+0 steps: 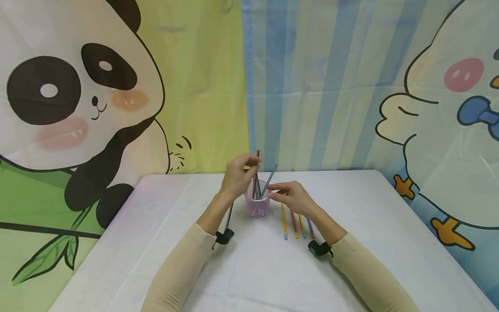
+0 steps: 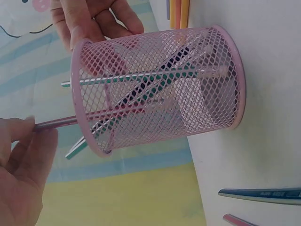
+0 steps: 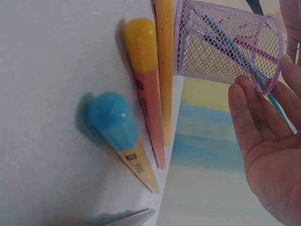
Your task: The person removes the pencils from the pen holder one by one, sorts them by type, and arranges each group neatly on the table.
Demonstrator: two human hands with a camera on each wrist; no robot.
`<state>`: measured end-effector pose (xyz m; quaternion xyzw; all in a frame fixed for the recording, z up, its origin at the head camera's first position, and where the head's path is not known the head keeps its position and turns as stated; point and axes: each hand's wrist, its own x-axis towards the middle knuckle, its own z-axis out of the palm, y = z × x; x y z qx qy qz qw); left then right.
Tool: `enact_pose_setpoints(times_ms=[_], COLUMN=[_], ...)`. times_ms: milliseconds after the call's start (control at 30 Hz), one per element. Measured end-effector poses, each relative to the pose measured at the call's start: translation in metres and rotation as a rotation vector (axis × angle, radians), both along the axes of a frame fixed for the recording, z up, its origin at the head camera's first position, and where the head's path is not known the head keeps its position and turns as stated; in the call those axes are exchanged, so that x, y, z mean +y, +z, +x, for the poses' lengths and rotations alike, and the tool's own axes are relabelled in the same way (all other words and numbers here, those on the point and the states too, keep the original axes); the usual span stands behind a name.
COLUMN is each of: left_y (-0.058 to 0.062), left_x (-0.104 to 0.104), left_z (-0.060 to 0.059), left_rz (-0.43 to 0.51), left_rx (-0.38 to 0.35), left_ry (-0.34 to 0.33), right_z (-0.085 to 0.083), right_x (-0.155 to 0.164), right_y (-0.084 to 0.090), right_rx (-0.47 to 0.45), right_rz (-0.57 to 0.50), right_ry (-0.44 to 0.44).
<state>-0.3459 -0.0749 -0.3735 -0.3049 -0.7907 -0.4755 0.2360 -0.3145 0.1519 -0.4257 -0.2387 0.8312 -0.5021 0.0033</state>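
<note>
A pink mesh pencil cup [image 1: 257, 211] stands upright on the white table, holding several pencils; teal, dark and red ones show through the mesh. My left hand [image 1: 235, 177] is above the cup's left side. Between thumb and fingertips it pinches a dark red pencil [image 2: 56, 123], whose lower part is inside the cup. A teal pencil [image 1: 271, 175] leans out over the rim to the right. My right hand [image 1: 294, 197] is at the cup's right side, its fingers [image 3: 247, 108] extended and touching the mesh near the rim.
To the right of the cup, several pencils lie side by side, among them a yellow one with a blue end [image 3: 113, 120] and a red one with a yellow end [image 3: 141, 44]. A dark blue pencil [image 2: 258, 194] lies left of the cup. A printed curtain [image 1: 312, 86] hangs behind the table.
</note>
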Motion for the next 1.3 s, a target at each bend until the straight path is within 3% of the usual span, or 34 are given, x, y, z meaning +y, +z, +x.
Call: enact_pose_setpoints(times_ms=[433,667,967,1300], left_y=[0.011,0.024,0.031,0.022], left_x=[-0.01,-0.024,-0.042,-0.065], left_z=[-0.001,0.002,0.011,0.02], left_rz=[0.181,0.249,0.266,0.21], left_rx=[0.219,0.31,0.36,0.337], left_ry=[-0.035,-0.011,0.045,0.085], right_z=[-0.001,-0.001,-0.001,-0.002], right_x=[0.001,0.0,0.0,0.0], right_y=[-0.001,0.0,0.0,-0.002], right_rx=[-0.013,0.0,-0.015,-0.008], right_rz=[0.02,0.025,0.021,0.019], right_ry=[-0.015,-0.014,-0.011,-0.016])
